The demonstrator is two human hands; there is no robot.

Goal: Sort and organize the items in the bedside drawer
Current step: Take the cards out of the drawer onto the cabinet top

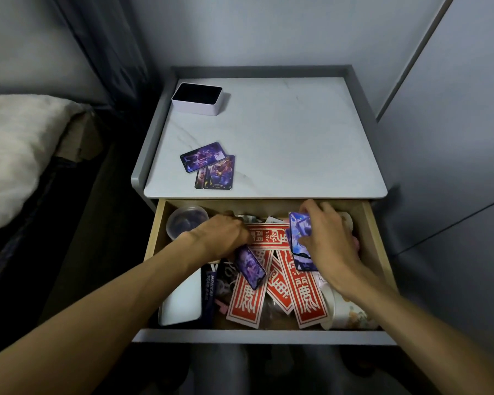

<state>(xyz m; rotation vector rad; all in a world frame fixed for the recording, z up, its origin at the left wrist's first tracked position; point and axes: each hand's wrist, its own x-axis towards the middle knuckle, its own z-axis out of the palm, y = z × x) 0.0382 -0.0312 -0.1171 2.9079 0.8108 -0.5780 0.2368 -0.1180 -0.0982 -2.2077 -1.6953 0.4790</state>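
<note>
Purple cards (pixel 208 165), just two, lie on the desk (pixel 297 138); our left hand (pixel 223 238) and right hand (pixel 330 246) each grip more; the drawer (pixel 268 336) looks mostly unsorted.

to your left you see a bed (pixel 23 220) under a fluffy white blanket (pixel 15 149); a dark curtain (pixel 103 52) hangs behind.

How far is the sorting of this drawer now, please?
Early stage. Done: two purple cards lie on the nightstand top. In hand: the left hand grips a third card; the right hand holds more cards. Left: red paper strips, a plastic tub and other items lie mixed in the drawer.
</note>
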